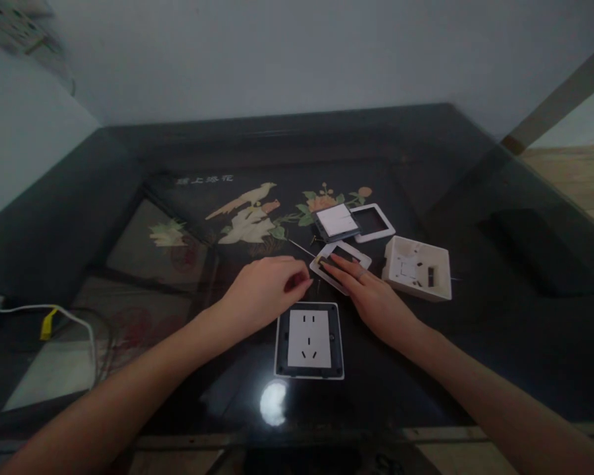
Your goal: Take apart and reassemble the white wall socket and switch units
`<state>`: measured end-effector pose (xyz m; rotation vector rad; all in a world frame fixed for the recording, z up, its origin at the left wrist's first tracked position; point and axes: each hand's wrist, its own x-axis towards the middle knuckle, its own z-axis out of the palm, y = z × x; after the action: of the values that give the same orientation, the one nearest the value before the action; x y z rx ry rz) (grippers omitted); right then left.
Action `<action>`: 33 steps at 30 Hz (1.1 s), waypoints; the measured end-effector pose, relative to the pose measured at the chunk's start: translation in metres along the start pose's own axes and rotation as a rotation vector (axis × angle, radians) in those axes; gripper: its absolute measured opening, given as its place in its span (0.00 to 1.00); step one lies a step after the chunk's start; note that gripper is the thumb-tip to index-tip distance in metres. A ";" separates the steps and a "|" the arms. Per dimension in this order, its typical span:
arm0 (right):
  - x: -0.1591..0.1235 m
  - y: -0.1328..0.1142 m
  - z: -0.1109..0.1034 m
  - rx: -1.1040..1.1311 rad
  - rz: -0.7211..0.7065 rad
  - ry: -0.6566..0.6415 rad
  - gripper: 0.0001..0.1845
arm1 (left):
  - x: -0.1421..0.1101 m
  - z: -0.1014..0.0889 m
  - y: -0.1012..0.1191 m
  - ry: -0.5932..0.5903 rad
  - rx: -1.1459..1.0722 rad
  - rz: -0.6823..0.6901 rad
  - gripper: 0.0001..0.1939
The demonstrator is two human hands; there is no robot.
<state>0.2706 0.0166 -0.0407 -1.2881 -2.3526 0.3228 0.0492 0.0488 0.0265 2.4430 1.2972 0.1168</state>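
My left hand is closed, thumb and forefinger together just above the socket panel; anything between the fingertips is too small to make out. That white five-hole socket panel lies face up on the dark table, its dark surround uncovered. My right hand is closed over a thin screwdriver, whose shaft points up and left; the fingers hide most of its handle. Under these fingers lies a white cover frame. A small screw appears to rest between my hands.
Behind my right hand lie a second panel with a white face and another white frame. To the right stands an open white mounting box. A white cable with a yellow tag crosses the glossy table's left side.
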 end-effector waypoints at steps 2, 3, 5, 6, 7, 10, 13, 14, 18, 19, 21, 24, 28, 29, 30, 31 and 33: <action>0.000 -0.001 -0.001 0.000 -0.008 0.007 0.29 | 0.017 0.001 0.009 -0.075 0.131 -0.038 0.09; 0.000 -0.002 -0.002 0.000 -0.013 0.012 0.29 | 0.023 0.003 0.013 -0.090 0.168 -0.044 0.10; 0.001 -0.005 -0.006 0.002 -0.024 0.023 0.27 | 0.032 0.007 0.019 -0.094 0.213 -0.051 0.10; 0.001 -0.007 -0.008 0.003 -0.027 0.030 0.26 | 0.034 0.009 0.021 -0.094 0.232 -0.054 0.09; 0.001 -0.009 -0.011 0.005 -0.031 0.043 0.26 | 0.035 0.009 0.022 -0.094 0.249 -0.058 0.09; -0.001 -0.013 -0.018 0.025 -0.043 0.095 0.23 | 0.032 0.010 0.020 -0.093 0.273 -0.062 0.07; -0.004 -0.017 -0.023 0.054 -0.064 0.121 0.21 | 0.027 0.009 0.013 -0.085 0.269 -0.054 0.06; -0.005 -0.018 -0.024 0.064 -0.069 0.126 0.20 | 0.026 0.009 0.011 -0.080 0.263 -0.048 0.06; -0.011 -0.027 -0.029 0.159 -0.113 0.155 0.16 | 0.023 0.010 0.001 -0.054 0.217 -0.014 0.06; -0.013 -0.031 -0.029 0.191 -0.138 0.135 0.15 | 0.023 0.009 -0.001 -0.041 0.199 -0.010 0.06; -0.015 -0.040 -0.029 0.227 -0.190 0.038 0.17 | 0.019 0.006 -0.005 -0.011 0.163 -0.015 0.05; -0.019 -0.053 -0.024 0.183 -0.229 -0.154 0.39 | 0.005 0.000 -0.011 0.086 -0.008 -0.025 0.04; -0.024 -0.059 -0.017 0.115 -0.198 -0.243 0.45 | -0.023 0.003 -0.011 0.316 -0.412 0.001 0.07; -0.025 -0.058 -0.016 0.112 -0.186 -0.241 0.43 | -0.029 0.007 -0.010 0.350 -0.475 0.008 0.06; -0.026 -0.056 -0.015 0.115 -0.181 -0.236 0.42 | -0.033 0.011 -0.009 0.373 -0.534 0.019 0.05; -0.027 -0.054 -0.015 0.120 -0.179 -0.229 0.41 | -0.037 0.015 -0.009 0.391 -0.594 0.033 0.04; -0.028 -0.049 -0.016 0.129 -0.185 -0.215 0.40 | -0.043 0.023 -0.007 0.413 -0.697 0.058 0.03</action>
<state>0.2548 -0.0335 -0.0141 -1.0112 -2.5586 0.5691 0.0250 0.0112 0.0071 1.8939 1.0812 0.9585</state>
